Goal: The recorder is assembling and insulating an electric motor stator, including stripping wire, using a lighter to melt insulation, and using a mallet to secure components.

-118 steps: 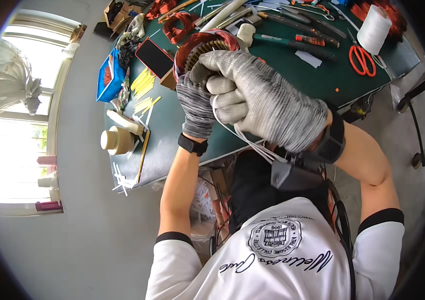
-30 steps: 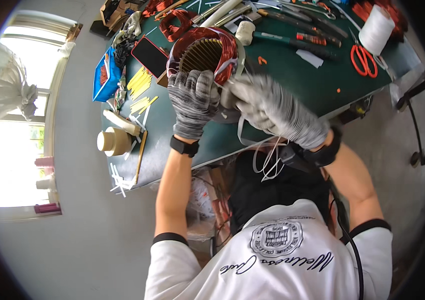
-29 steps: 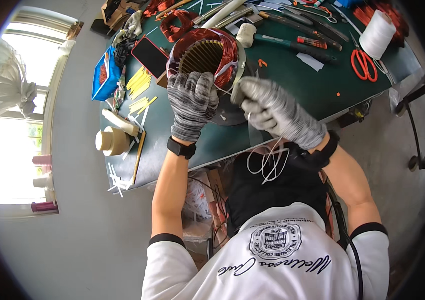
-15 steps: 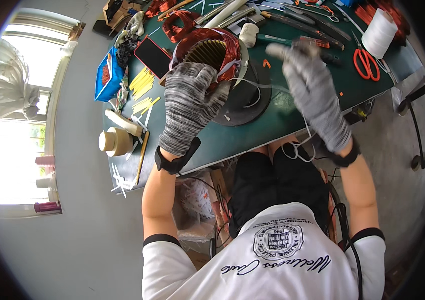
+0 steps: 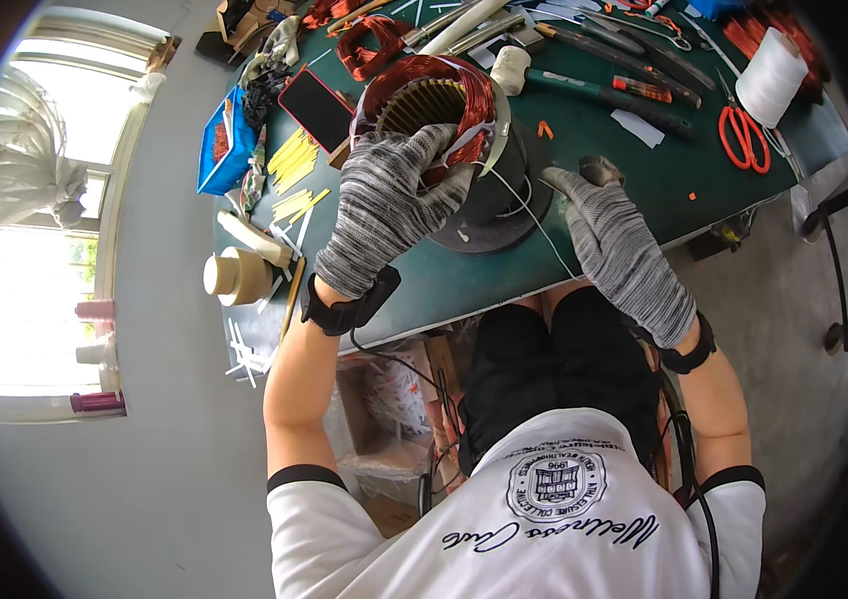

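A motor stator (image 5: 422, 102) with copper windings and a metal core stands on a dark round base (image 5: 494, 225). My left hand (image 5: 384, 205), in a grey striped glove, grips the stator's near rim, fingers reaching over the coil and thumb along its right side. White cord (image 5: 536, 222) runs from the winding's right side toward the table's front edge. To the right of the base is my gloved right hand (image 5: 628, 250), fingers stretched out and apart, with nothing visible between them. The cord passes close to this hand; whether it touches is unclear.
Red-handled scissors (image 5: 743, 138) and a white thread spool (image 5: 771, 78) lie at the right. Behind the stator are a green-handled tool (image 5: 568, 85) and a copper coil (image 5: 366, 47). On the left are a phone (image 5: 317, 110), yellow strips (image 5: 294, 160), a blue bin (image 5: 228, 145) and tape rolls (image 5: 239, 275).
My right hand has moved down and nearer, from beside the green-handled tool. The cord's loose loop has gone, and it now hangs straighter. My left hand stays on the stator.
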`<action>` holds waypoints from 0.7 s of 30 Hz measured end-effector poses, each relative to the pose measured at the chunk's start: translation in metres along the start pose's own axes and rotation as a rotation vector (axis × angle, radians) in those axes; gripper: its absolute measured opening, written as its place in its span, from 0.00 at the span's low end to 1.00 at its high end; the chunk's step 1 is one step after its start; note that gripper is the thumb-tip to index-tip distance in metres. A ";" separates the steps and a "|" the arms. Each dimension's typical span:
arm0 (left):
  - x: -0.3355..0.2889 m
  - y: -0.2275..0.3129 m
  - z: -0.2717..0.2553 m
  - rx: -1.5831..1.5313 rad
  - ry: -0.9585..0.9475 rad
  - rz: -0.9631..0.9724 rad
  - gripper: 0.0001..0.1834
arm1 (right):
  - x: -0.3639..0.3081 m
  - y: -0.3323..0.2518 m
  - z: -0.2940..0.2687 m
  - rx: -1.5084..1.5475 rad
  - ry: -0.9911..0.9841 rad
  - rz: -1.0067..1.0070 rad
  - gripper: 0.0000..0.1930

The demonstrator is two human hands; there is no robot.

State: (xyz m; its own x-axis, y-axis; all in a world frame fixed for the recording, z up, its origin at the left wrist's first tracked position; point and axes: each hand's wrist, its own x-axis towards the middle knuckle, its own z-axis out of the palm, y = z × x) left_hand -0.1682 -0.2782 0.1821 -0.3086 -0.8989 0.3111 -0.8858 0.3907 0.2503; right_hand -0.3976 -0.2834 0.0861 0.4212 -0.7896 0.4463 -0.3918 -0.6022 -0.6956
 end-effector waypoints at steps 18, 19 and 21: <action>-0.008 0.002 -0.007 0.366 -0.007 0.154 0.22 | 0.048 -0.044 0.055 -0.098 0.449 -0.351 0.32; -0.014 0.002 -0.004 0.487 -0.049 -0.046 0.30 | 0.032 -0.052 0.049 0.500 0.385 -0.011 0.29; -0.024 0.000 0.001 0.447 0.130 -0.061 0.37 | 0.008 -0.044 0.018 1.037 -0.165 0.564 0.22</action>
State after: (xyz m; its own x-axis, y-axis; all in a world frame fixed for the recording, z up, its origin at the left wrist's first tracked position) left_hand -0.1613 -0.2570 0.1743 -0.2303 -0.8740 0.4278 -0.9723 0.1885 -0.1383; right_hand -0.3622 -0.2611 0.1097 0.5316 -0.8418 -0.0934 0.2604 0.2674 -0.9277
